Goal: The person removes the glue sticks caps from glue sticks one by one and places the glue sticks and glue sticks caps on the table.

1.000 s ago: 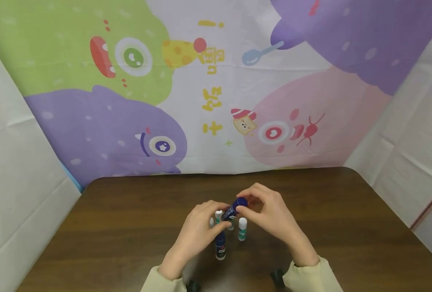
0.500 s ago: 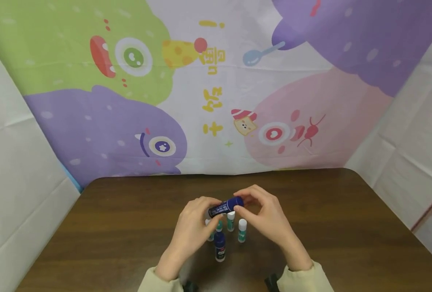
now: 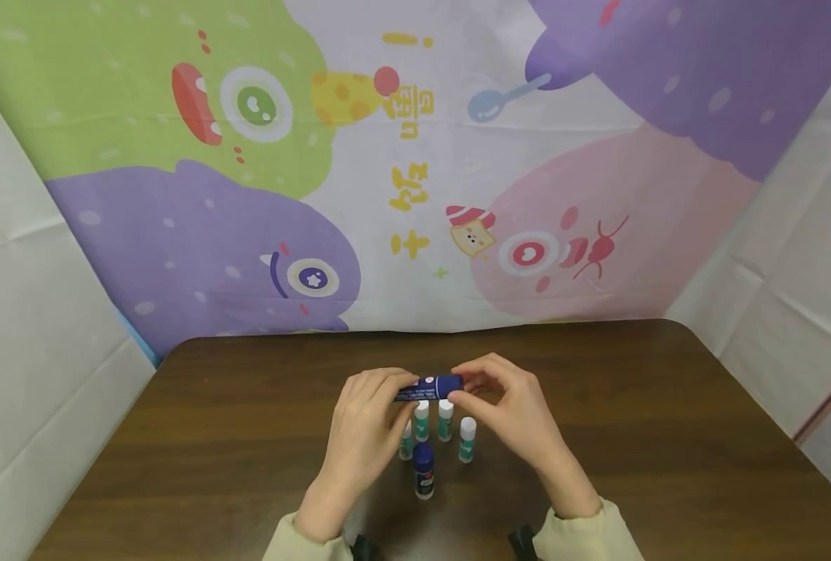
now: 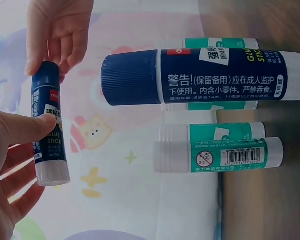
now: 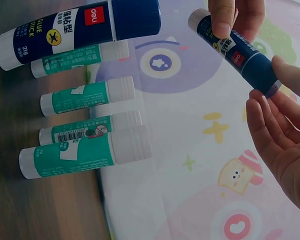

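Observation:
Above the table, a dark blue glue stick [image 3: 435,387] lies level between both hands, its cap on. My left hand [image 3: 361,425] pinches the body near the white base, the thumb pressed on the label in the left wrist view. The fingertips of my right hand [image 3: 521,409] grip the blue cap [image 5: 260,75]. Below stands a second blue glue stick [image 3: 424,473], upright with its cap on. Several smaller green glue sticks [image 3: 467,442] with white caps stand upright just behind it, partly beneath the held one in the head view.
The dark wooden table [image 3: 247,452] has rounded far corners. Behind it hangs a cloth [image 3: 415,296] printed with cartoon monsters, and white sheets [image 3: 44,327] close off both sides.
The held glue stick has turned from a steep slant to level, the left hand shifting up with it. The right hand stays at the cap. The standing glue sticks have not moved.

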`<control>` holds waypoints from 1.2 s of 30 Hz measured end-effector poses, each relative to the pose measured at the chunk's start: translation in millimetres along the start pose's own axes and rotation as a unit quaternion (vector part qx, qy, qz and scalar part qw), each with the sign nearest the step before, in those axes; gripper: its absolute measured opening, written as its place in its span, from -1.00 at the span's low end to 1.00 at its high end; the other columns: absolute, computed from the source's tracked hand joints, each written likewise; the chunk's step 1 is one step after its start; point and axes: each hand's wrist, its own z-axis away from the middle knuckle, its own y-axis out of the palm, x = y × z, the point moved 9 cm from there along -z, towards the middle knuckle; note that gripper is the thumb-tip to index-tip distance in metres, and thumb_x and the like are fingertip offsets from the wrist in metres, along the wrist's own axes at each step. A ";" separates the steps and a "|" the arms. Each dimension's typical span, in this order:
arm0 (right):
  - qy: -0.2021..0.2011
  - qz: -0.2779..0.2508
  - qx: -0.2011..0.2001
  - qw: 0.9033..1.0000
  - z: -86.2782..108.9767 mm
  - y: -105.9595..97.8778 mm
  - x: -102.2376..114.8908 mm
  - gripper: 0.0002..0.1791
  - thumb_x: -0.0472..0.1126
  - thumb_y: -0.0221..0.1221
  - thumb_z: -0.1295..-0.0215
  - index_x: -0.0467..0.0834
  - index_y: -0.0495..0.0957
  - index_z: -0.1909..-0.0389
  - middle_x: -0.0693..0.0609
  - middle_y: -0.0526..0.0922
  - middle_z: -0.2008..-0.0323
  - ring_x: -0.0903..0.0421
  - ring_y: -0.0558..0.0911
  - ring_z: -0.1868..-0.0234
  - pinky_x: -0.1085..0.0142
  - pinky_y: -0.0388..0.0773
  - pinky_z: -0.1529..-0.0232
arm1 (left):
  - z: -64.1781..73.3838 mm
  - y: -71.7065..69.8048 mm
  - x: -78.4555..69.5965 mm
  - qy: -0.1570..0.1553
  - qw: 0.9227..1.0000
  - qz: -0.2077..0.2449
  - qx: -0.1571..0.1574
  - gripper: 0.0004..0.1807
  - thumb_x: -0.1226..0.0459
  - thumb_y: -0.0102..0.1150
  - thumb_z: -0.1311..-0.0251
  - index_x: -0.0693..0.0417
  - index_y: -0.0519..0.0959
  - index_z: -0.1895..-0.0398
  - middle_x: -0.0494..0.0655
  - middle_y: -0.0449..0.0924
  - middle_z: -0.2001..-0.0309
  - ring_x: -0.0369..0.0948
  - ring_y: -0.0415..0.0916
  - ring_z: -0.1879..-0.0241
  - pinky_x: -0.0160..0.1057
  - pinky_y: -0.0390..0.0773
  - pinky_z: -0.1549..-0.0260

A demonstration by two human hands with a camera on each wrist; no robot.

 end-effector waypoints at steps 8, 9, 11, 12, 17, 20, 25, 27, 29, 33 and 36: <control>-0.004 -0.014 0.008 1.000 -0.1 -0.5 1.2 -0.74 -0.18 0.31 -0.01 -0.11 0.60 0.23 0.18 0.57 0.33 0.25 0.58 0.35 0.36 0.56 0.24 | -0.4 -4.2 -3.9 0.023 0.999 -0.003 -0.023 -0.67 0.39 0.42 0.21 0.07 0.59 0.28 -0.14 0.61 0.24 -0.20 0.51 0.20 -0.24 0.43 0.22; -0.007 -0.013 0.009 1.000 -0.4 -0.8 1.8 -0.74 -0.19 0.31 -0.01 -0.12 0.60 0.23 0.17 0.57 0.33 0.25 0.58 0.35 0.36 0.56 0.24 | -0.7 -4.2 -4.2 0.025 0.999 0.000 -0.023 -0.67 0.38 0.42 0.21 0.08 0.59 0.28 -0.13 0.61 0.23 -0.20 0.51 0.20 -0.24 0.43 0.23; -0.016 -0.009 0.010 1.000 -1.1 -1.5 3.1 -0.74 -0.21 0.30 -0.01 -0.15 0.60 0.23 0.15 0.58 0.32 0.25 0.58 0.35 0.36 0.56 0.24 | -1.4 -3.7 -4.5 0.027 0.999 0.005 -0.022 -0.68 0.38 0.42 0.20 0.08 0.59 0.28 -0.13 0.62 0.23 -0.20 0.51 0.20 -0.25 0.43 0.23; -0.021 -0.005 0.011 1.000 -1.3 -1.9 3.6 -0.74 -0.21 0.30 -0.01 -0.16 0.60 0.23 0.13 0.58 0.32 0.24 0.57 0.35 0.36 0.56 0.24 | -1.8 -2.9 -4.4 0.025 0.999 0.008 -0.018 -0.69 0.37 0.41 0.19 0.08 0.59 0.28 -0.13 0.62 0.23 -0.20 0.51 0.20 -0.26 0.43 0.23; -0.030 0.002 0.017 0.999 -0.4 -2.0 4.4 -0.74 -0.23 0.30 0.00 -0.17 0.60 0.23 0.09 0.59 0.32 0.24 0.57 0.36 0.33 0.57 0.23 | -1.7 -1.2 -5.4 0.030 1.000 0.007 -0.006 -0.70 0.35 0.40 0.16 0.07 0.59 0.28 -0.14 0.63 0.24 -0.20 0.51 0.22 -0.26 0.43 0.24; -0.034 0.002 0.021 0.999 0.8 0.7 6.1 -0.72 -0.23 0.31 0.02 -0.16 0.60 0.22 0.08 0.59 0.30 0.23 0.56 0.36 0.31 0.57 0.23 | -0.1 -1.7 -5.3 0.034 0.999 -0.002 0.007 -0.69 0.35 0.40 0.17 0.07 0.58 0.27 -0.14 0.62 0.25 -0.21 0.51 0.23 -0.26 0.44 0.23; -0.044 0.013 0.027 0.999 2.8 3.8 8.5 -0.69 -0.24 0.32 0.05 -0.17 0.60 0.21 0.06 0.60 0.26 0.21 0.58 0.35 0.29 0.57 0.24 | 3.0 -1.8 -4.6 0.049 0.999 -0.009 0.018 -0.66 0.36 0.42 0.20 0.07 0.56 0.26 -0.13 0.61 0.26 -0.22 0.52 0.26 -0.26 0.46 0.24; -0.047 0.019 0.028 0.998 2.8 3.8 9.2 -0.70 -0.24 0.32 0.05 -0.17 0.60 0.22 0.07 0.60 0.25 0.22 0.58 0.35 0.30 0.56 0.24 | 3.5 -1.1 -4.1 0.055 0.998 -0.006 0.020 -0.65 0.36 0.43 0.20 0.08 0.56 0.26 -0.12 0.61 0.27 -0.22 0.52 0.27 -0.26 0.47 0.25; -0.051 0.022 0.030 0.998 2.5 3.6 9.7 -0.71 -0.23 0.31 0.04 -0.16 0.60 0.22 0.08 0.60 0.25 0.22 0.58 0.35 0.30 0.56 0.24 | 3.4 -0.3 -3.7 0.057 0.998 -0.003 0.024 -0.65 0.36 0.42 0.20 0.08 0.56 0.25 -0.12 0.62 0.26 -0.23 0.52 0.26 -0.26 0.48 0.26; -0.062 0.023 0.033 0.997 1.4 2.6 12.2 -0.72 -0.26 0.31 0.03 -0.15 0.60 0.22 0.09 0.59 0.24 0.22 0.60 0.31 0.29 0.56 0.22 | 2.4 1.0 -2.6 0.053 0.998 0.002 0.034 -0.64 0.36 0.42 0.19 0.09 0.57 0.24 -0.12 0.62 0.26 -0.24 0.53 0.26 -0.26 0.49 0.25; -0.073 0.026 0.032 0.996 1.1 1.4 14.4 -0.71 -0.31 0.31 0.04 -0.14 0.60 0.22 0.08 0.59 0.22 0.19 0.61 0.26 0.31 0.56 0.20 | 1.7 2.0 -1.6 0.048 0.998 0.004 0.043 -0.64 0.36 0.42 0.19 0.09 0.57 0.23 -0.12 0.62 0.27 -0.24 0.53 0.27 -0.27 0.49 0.26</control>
